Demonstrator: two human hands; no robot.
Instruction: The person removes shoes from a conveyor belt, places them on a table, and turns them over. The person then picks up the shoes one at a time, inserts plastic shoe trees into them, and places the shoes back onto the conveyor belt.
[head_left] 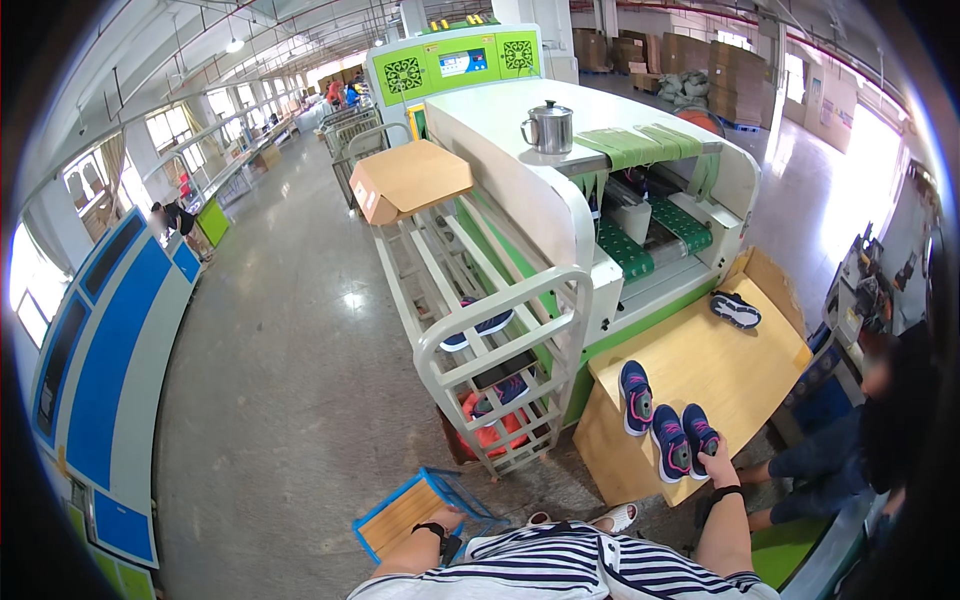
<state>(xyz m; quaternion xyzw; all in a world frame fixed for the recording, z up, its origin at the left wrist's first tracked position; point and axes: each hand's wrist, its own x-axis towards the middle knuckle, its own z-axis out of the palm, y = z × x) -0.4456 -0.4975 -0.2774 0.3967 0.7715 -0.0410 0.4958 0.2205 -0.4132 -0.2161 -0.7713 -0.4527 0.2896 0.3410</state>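
Gripping the rightmost navy sneaker (pixel 696 424) with pink trim, your right hand (pixel 717 465) has its fingers closed around the heel end. The shoe lies on the near part of a tan wooden board (pixel 712 365), close beside a matching sneaker (pixel 668 450). It is likely light and hard to break, its upper soft, its sole firmer; the heel looks the surest hold. Your left hand (pixel 447 518) is at a blue-framed stool (pixel 400 512); whether its fingers grip, you cannot tell.
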